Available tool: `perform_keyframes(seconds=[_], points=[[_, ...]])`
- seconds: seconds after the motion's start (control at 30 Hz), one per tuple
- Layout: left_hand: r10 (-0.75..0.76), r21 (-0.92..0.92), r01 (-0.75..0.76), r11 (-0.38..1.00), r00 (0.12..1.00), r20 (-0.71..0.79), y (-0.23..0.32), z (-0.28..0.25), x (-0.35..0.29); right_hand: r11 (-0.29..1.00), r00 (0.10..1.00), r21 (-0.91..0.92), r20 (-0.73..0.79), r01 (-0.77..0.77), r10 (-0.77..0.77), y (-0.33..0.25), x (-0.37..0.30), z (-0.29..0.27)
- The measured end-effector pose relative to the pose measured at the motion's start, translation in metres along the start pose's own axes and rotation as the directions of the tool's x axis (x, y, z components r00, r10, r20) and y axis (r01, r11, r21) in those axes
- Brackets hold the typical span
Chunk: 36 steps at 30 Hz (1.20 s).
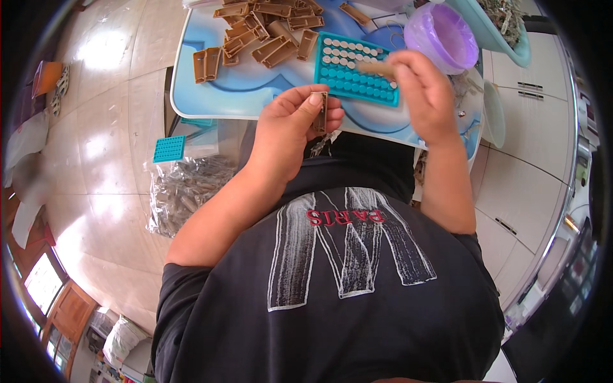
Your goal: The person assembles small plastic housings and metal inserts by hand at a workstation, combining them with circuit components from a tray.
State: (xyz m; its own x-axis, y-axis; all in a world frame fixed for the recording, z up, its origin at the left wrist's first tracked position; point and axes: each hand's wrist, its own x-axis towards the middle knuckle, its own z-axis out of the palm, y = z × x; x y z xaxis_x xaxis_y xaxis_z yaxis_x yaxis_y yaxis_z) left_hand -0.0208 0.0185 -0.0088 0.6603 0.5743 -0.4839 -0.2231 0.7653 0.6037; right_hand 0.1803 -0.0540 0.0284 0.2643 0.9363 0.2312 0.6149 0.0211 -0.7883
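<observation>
My left hand (pixel 290 121) pinches a narrow, hollow brown plastic casing (pixel 321 113) between thumb and fingers, just off the table's near edge. Over the teal tray (pixel 357 86), my right hand (pixel 423 92) has its fingers closed on a tan, stick-like piece (pixel 375 68), which is blurred by motion. Small round silvery discs (pixel 348 45) sit in rows in the tray's far part; most of its nearer round places show bare teal. A loose pile of brown casings (pixel 271 51) lies left of the tray, with two side by side (pixel 207 66) nearest the left edge.
Behind my right hand stands a purple lined bucket (pixel 447 38), beside a pale teal basin (pixel 504 38) of small metallic-looking parts. On the floor at left are a clear bag of brownish pieces (pixel 185 191) and another teal tray (pixel 169 149). White cabinets (pixel 523 153) stand at right.
</observation>
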Motion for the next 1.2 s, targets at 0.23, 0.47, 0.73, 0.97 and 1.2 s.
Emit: perform_keyframes(seconds=[0.23,0.47,0.73,0.97,1.2], points=[[-0.009,0.133,-0.001,0.991,0.997,0.077,0.0,0.013,0.0,0.936,0.902,-0.259,0.298,-0.238,0.312,0.024,-0.05,-0.048],[-0.044,0.149,0.041,0.988,0.999,0.015,-0.005,0.019,0.003,0.875,0.946,-0.446,0.158,-0.186,0.282,0.026,-0.053,-0.035],[-0.084,0.154,0.078,0.985,0.996,0.034,-0.005,0.016,0.004,0.874,0.917,-0.395,0.157,-0.283,0.368,0.012,-0.068,-0.046],[-0.075,0.17,0.07,0.983,0.997,0.025,-0.006,0.018,0.003,0.894,0.902,-0.325,0.199,-0.308,0.383,0.023,-0.072,-0.052],[-0.07,0.12,0.063,0.991,0.996,0.054,-0.008,0.017,0.004,0.81,0.934,-0.537,0.103,-0.238,0.343,0.009,-0.061,-0.046]])
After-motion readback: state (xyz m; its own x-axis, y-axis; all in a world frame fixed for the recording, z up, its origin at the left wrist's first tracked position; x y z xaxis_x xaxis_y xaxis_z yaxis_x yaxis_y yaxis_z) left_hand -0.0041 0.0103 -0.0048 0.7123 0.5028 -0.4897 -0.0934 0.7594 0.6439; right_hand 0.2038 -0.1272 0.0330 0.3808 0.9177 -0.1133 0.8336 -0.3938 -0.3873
